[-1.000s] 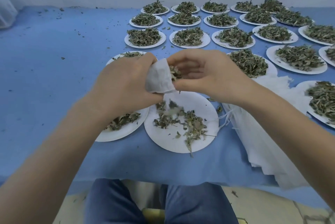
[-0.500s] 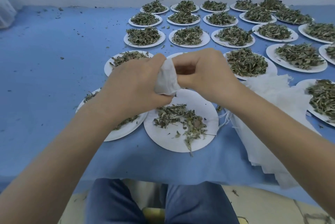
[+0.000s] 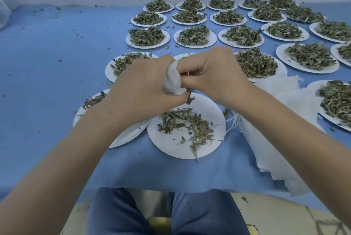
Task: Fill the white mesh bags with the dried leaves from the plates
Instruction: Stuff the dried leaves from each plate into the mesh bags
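— White mesh bag (image 3: pixel 172 80), where is it?

— Raised above the nearest paper plate (image 3: pixel 187 127), held between both hands. The left hand (image 3: pixel 140 92) grips it from the left with fingers curled round the cloth; the right hand (image 3: pixel 212 75) pinches at its mouth, fingers bent inward. A few dried leaves (image 3: pixel 189 97) hang from the bag's lower edge.

— What's left on that plate?

— A thin scatter of dried leaves (image 3: pixel 185 125), with much white paper bare around them.

— And around it?

— A second plate (image 3: pixel 125 137) just beside it on the left, mostly hidden under the left forearm. A stack of empty mesh bags (image 3: pixel 275 139) to the right, their drawstrings (image 3: pixel 232 125) touching the near plate's rim. Farther back, rows of plates heaped with leaves (image 3: pixel 194 35) on the blue table cover (image 3: pixel 47 82), which is speckled with leaf crumbs.

— Any writing or brand?

— None that can be read on bags or plates.
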The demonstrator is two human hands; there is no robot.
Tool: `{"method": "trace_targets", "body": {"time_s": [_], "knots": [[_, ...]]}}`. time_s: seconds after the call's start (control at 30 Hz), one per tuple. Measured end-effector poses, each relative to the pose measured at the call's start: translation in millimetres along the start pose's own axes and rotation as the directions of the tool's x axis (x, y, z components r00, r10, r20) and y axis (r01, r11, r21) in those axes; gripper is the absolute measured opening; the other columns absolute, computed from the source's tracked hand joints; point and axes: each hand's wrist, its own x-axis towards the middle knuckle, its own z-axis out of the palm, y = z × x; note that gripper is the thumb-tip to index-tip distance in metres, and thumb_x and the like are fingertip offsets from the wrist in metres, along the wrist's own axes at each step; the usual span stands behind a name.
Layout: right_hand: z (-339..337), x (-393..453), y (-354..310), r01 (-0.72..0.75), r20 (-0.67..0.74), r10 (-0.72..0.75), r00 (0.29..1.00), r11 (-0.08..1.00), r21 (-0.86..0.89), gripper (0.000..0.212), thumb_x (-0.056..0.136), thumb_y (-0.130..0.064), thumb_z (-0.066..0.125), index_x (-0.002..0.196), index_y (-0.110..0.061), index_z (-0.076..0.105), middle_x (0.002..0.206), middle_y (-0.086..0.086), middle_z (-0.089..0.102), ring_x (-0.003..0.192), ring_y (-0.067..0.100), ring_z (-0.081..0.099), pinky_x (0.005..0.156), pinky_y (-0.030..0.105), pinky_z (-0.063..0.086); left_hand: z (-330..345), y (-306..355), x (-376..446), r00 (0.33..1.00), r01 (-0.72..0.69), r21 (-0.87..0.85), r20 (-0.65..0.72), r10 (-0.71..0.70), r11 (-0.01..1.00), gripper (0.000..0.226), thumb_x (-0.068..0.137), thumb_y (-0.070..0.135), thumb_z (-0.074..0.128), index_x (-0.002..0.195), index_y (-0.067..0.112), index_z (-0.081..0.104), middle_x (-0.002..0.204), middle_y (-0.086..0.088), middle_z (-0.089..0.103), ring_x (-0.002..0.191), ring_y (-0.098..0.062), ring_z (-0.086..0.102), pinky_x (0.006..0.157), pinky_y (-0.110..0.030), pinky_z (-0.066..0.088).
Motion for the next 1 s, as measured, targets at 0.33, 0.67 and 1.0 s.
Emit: {"method": "trace_targets", "body": {"time_s": [0.33,0.67,1.0], "knots": [[-28,1,-1,-0.092,0.245,0.029,0.969,0.964,0.250,0.045,0.071,0.008,0.074,0.107,-0.018,0.069,0.089,-0.002,0.074,0.081,0.003,0.069,0.076,0.015,0.053,-12,-8,0,0.997,0.001,0.099,0.076,-0.009,0.995,0.041,0.067,0.032,0.074,0.096,0.021,0.046,0.077,0.004,0.055,0.071,-0.020,0.050,0.056,-0.036,0.045],[-4,-3,-5,0.095,0.047,-0.093,0.995,0.995,-0.031,0.022,0.080,-0.001,0.067,0.091,-0.017,0.076,0.079,-0.005,0.073,0.084,0.007,0.063,0.069,0.020,0.048,-9,4,1,0.998,0.044,-0.012,0.045,-0.043,0.999,0.033,0.069,0.050,0.059,0.093,0.027,0.058,0.076,0.011,0.062,0.071,-0.010,0.056,0.066,-0.032,0.047],[-15,-4,-2,0.087,0.190,-0.092,0.978,0.996,0.033,0.039,0.078,-0.023,0.075,0.110,-0.040,0.060,0.098,-0.001,0.072,0.083,0.015,0.062,0.077,0.030,0.048,-20,-11,-10,0.994,0.081,0.006,0.068,-0.081,0.997,0.060,0.053,0.042,0.070,0.108,0.031,0.049,0.074,0.020,0.051,0.072,0.005,0.048,0.061,-0.028,0.045]]}}
